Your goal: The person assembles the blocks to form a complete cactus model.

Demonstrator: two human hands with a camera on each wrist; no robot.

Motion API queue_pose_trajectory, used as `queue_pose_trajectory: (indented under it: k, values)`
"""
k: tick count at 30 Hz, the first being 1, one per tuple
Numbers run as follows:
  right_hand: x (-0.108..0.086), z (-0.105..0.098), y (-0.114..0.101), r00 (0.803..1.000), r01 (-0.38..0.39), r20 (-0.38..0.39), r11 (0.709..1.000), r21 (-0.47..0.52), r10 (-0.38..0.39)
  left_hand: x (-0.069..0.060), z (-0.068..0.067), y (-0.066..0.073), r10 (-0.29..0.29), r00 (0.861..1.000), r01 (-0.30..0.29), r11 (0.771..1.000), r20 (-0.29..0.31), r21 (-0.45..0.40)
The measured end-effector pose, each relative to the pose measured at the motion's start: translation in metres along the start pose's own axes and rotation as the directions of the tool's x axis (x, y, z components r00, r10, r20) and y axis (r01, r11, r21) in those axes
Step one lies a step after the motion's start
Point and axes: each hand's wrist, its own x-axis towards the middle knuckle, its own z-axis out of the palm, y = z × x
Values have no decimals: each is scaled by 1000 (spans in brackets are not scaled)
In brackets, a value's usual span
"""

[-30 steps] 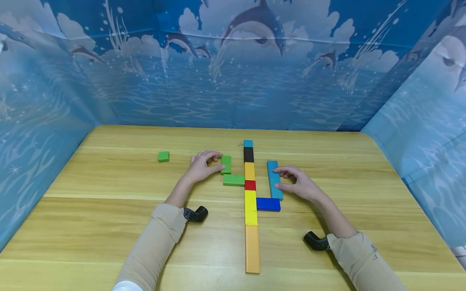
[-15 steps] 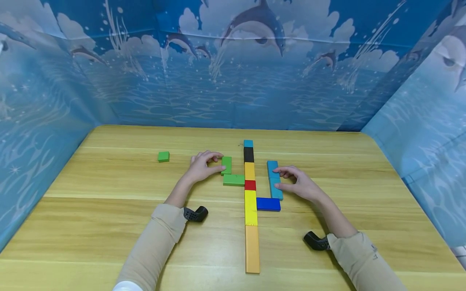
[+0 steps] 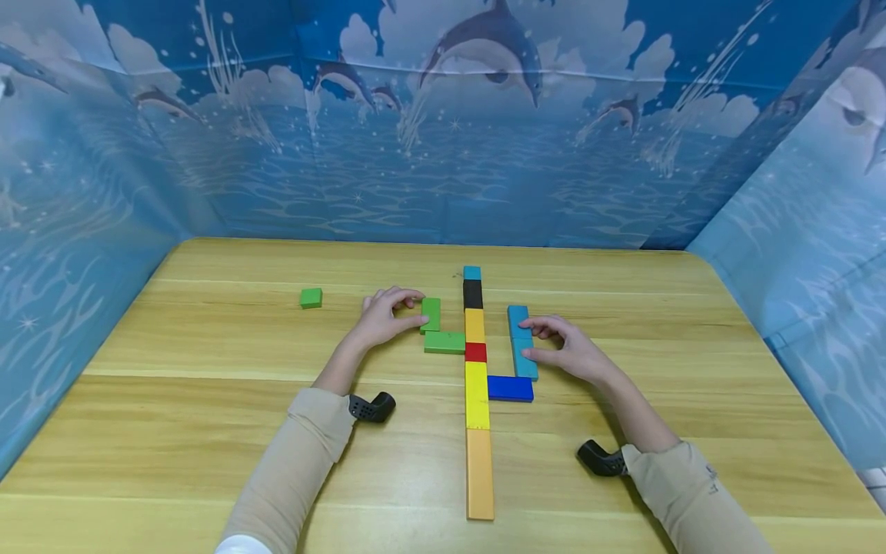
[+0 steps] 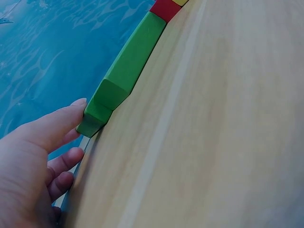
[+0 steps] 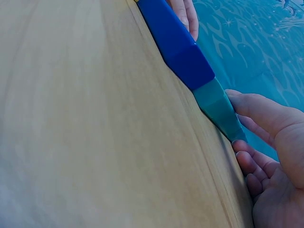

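At the left of a central column of blocks, my left hand (image 3: 383, 319) holds a green block (image 3: 432, 311) with thumb and index finger. Its near end meets a second green block (image 3: 445, 343), laid crosswise against the column. On the other side my right hand (image 3: 571, 351) touches two light blue blocks set end to end: index finger on the far light blue block (image 3: 516, 314), thumb on the near light blue block (image 3: 525, 368). A dark blue block (image 3: 510, 389) runs from them to the column. Remaining right fingers are loosely bent in the right wrist view.
The column includes a black block (image 3: 472, 295), a red block (image 3: 475, 352), a yellow block (image 3: 477, 395) and a long orange block (image 3: 480, 474). A small green block (image 3: 311, 298) lies apart at far left. Blue dolphin-printed cloth (image 3: 443, 185) stands behind the wooden table (image 3: 159, 431).
The green block in my left hand has shifted very slightly toward the near side and right. My right hand and the light blue blocks look unmoved.
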Motion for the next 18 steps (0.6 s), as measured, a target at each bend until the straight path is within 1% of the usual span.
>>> queue_pose_trajectory:
  k: [1,2,9,12,15,16,18]
  values:
    - [0,0,0,1000,0,1,1000,2,0,0,-1,2,-15,1000,15,1000,13,-1]
    - [0,0,0,1000,-1,1,1000,4,1,0,-1,2,-17,1000,17,1000,14,1]
    - [1,-1,2,1000,-5,-3,1000,-11,5,0,0,2,-14,1000,14,1000,14,-3]
    - [0,-1,2,1000,-1,-3,1000,-16,1,0,-1,1,-12,1000,12,999,4,-34]
    - [1,0,2,1000,3,-3,1000,-16,-3,-1,-3,-2,0,999,-4,993,-37,-115]
    - [1,0,3,1000,6,-4,1000,-17,-6,-1,-5,-3,1,998,-10,990,-63,-141]
    - [1,0,3,1000,10,-5,1000,-17,-10,-3,-10,-6,6,992,-28,986,-129,-167]
